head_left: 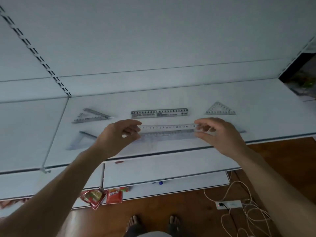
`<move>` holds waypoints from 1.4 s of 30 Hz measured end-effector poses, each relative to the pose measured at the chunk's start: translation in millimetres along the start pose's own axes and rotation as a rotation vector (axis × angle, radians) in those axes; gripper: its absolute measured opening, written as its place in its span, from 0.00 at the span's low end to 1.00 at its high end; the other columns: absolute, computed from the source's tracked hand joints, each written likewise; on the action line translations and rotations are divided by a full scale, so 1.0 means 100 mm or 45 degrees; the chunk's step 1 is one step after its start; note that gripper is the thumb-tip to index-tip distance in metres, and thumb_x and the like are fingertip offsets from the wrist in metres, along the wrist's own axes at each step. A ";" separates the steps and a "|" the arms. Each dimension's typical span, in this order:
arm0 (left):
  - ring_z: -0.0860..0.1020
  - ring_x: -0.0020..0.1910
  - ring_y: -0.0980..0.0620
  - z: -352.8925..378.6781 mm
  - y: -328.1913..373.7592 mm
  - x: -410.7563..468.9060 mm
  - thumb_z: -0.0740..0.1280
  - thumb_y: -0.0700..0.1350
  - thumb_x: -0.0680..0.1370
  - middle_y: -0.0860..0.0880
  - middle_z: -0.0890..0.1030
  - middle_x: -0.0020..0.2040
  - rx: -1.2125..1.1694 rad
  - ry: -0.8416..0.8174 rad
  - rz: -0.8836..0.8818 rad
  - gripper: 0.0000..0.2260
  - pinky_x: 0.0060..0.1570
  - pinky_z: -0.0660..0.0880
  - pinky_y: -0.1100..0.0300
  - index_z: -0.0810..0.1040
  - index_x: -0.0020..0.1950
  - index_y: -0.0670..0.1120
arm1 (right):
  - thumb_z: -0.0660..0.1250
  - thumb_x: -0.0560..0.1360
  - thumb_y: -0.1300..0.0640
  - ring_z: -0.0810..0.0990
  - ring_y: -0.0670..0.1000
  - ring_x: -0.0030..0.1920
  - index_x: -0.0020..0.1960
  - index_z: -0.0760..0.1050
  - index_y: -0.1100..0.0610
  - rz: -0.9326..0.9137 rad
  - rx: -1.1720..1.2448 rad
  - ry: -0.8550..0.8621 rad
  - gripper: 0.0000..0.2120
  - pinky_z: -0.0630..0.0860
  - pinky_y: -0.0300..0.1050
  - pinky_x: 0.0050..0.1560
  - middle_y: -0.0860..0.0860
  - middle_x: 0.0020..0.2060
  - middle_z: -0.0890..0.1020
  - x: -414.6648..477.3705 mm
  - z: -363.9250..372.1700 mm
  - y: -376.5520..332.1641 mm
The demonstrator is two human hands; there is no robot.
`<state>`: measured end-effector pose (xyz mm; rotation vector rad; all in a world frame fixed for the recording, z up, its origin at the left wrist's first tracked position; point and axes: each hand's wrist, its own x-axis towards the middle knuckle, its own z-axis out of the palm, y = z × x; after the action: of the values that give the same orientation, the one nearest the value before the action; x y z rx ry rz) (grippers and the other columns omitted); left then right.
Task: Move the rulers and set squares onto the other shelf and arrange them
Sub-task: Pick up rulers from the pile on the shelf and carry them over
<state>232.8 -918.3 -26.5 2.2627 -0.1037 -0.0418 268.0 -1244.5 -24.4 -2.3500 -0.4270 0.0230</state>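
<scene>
Plainly the ruler looks like thin clear plastic: light, stiff, slick, likely to snap if bent. The left hand and right hand pinch its two ends, the sensible hold, low over the shelf front.

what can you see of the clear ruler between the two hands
The long clear plastic ruler has black numbers along its far edge. It runs left to right over the front of the white shelf. The left hand pinches its left end, the right hand its right end. Whether it touches the shelf is unclear.
</scene>
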 end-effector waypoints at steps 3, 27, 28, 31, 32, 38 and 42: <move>0.76 0.49 0.62 -0.01 -0.06 0.01 0.75 0.49 0.71 0.61 0.79 0.51 0.274 0.047 0.096 0.14 0.50 0.69 0.75 0.79 0.56 0.57 | 0.74 0.69 0.48 0.76 0.47 0.46 0.53 0.81 0.51 -0.160 -0.209 -0.029 0.15 0.72 0.42 0.49 0.46 0.46 0.80 0.10 -0.02 0.08; 0.76 0.46 0.60 -0.01 -0.27 0.13 0.76 0.48 0.70 0.58 0.77 0.50 0.362 -0.156 0.127 0.17 0.48 0.74 0.65 0.79 0.58 0.53 | 0.73 0.71 0.48 0.72 0.47 0.55 0.58 0.80 0.50 -0.156 -0.345 -0.251 0.17 0.63 0.36 0.53 0.44 0.51 0.78 0.25 0.09 0.14; 0.76 0.46 0.61 -0.03 -0.26 0.12 0.75 0.47 0.71 0.58 0.77 0.50 0.371 -0.170 0.130 0.17 0.47 0.73 0.68 0.79 0.59 0.53 | 0.73 0.71 0.49 0.72 0.46 0.55 0.59 0.79 0.50 -0.153 -0.336 -0.262 0.17 0.62 0.35 0.52 0.43 0.51 0.77 0.25 0.10 0.13; 0.75 0.45 0.65 -0.05 -0.24 0.13 0.75 0.48 0.71 0.59 0.76 0.50 0.402 -0.214 0.128 0.17 0.45 0.68 0.75 0.79 0.59 0.53 | 0.72 0.72 0.50 0.72 0.43 0.53 0.59 0.79 0.50 -0.134 -0.305 -0.293 0.16 0.62 0.33 0.49 0.42 0.50 0.76 0.25 0.10 0.11; 0.75 0.45 0.64 -0.06 -0.24 0.13 0.74 0.48 0.72 0.59 0.76 0.50 0.414 -0.219 0.136 0.17 0.45 0.69 0.75 0.79 0.59 0.53 | 0.73 0.72 0.50 0.73 0.42 0.52 0.59 0.79 0.50 -0.123 -0.294 -0.301 0.16 0.63 0.32 0.47 0.42 0.50 0.76 0.25 0.10 0.10; 0.74 0.46 0.59 -0.06 -0.22 0.11 0.74 0.49 0.72 0.59 0.76 0.48 0.506 -0.190 0.218 0.14 0.45 0.63 0.78 0.81 0.57 0.53 | 0.72 0.72 0.50 0.73 0.41 0.52 0.59 0.79 0.49 -0.113 -0.276 -0.342 0.16 0.63 0.27 0.48 0.42 0.50 0.76 0.27 0.09 0.10; 0.75 0.45 0.59 -0.06 -0.21 0.10 0.74 0.49 0.72 0.58 0.76 0.49 0.497 -0.203 0.217 0.15 0.44 0.64 0.78 0.80 0.58 0.52 | 0.72 0.72 0.50 0.73 0.42 0.53 0.60 0.79 0.48 -0.111 -0.275 -0.345 0.16 0.64 0.34 0.50 0.41 0.51 0.76 0.27 0.09 0.09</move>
<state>244.7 -900.8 -38.7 2.6284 -0.4208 -0.1207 295.3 -1235.4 -34.2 -2.5471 -0.6936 0.2689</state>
